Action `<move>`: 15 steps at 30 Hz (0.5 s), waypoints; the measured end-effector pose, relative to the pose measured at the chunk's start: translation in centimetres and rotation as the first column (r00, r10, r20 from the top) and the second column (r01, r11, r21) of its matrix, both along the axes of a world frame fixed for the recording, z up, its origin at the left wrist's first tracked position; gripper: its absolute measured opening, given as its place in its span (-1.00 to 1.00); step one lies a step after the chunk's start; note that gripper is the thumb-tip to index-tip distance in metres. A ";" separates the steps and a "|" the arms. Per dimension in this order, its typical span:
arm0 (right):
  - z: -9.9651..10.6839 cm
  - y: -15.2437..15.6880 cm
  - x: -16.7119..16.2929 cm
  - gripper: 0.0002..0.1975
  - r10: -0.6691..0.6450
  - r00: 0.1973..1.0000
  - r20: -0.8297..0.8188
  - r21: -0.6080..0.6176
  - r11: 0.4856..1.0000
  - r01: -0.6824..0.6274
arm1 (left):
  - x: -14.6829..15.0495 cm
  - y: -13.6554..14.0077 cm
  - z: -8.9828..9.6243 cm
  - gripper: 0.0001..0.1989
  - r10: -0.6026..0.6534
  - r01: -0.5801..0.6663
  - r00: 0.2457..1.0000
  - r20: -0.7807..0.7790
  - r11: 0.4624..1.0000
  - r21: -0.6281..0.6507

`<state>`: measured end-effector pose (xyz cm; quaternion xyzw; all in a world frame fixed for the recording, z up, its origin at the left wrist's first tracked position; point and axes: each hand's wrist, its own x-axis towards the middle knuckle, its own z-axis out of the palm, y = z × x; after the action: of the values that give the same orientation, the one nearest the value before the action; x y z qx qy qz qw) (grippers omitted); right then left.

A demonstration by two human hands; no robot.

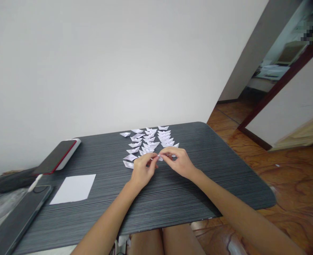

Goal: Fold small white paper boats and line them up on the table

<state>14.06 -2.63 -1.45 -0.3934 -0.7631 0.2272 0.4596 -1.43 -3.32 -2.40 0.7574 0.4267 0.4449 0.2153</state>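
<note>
Between my fingertips is a small folded white paper piece (pixel 160 158), held above the dark table. My left hand (pixel 144 168) pinches it from the left, and my right hand (pixel 178 161) pinches it from the right. Most of the piece is covered by the fingers, so its full shape is hidden. Just beyond my hands stand several white paper boats (pixel 149 138) in rough columns. One paper boat (pixel 128 164) lies right beside my left hand.
White paper sheets (pixel 75 188) lie at the left of the dark table (pixel 196 198). Farther left are a phone with a red edge (pixel 56 156), a white cable (pixel 35 183) and a dark flat device (pixel 20 219). A white wall (pixel 119 71) rises behind the table.
</note>
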 end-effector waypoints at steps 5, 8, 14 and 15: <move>0.4 0.1 0.0 -0.90 0.000 0.998 -0.068 -0.036 0.999 -0.002 | -0.2 0.1 0.0 -0.86 0.045 -0.030 0.994 -0.097 0.988 0.149; 0.5 0.2 0.0 -0.90 0.004 0.994 -0.109 -0.136 0.991 -0.019 | -0.2 0.1 -0.1 -0.88 0.056 -0.028 0.992 -0.117 0.974 0.226; 0.1 0.4 0.0 -0.91 0.032 0.968 -0.249 -0.273 0.957 -0.102 | 0.0 -0.1 0.0 -0.89 0.088 -0.048 0.989 -0.120 0.952 0.303; 0.1 0.4 -0.1 -0.91 0.032 0.961 -0.273 -0.290 0.950 -0.114 | 0.0 -0.1 0.0 -0.89 0.096 -0.056 0.989 -0.114 0.949 0.312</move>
<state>13.97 -2.19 -1.39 -0.3965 -0.6649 0.4089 0.4831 -1.44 -3.46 -2.40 0.7916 0.3939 0.4645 0.0497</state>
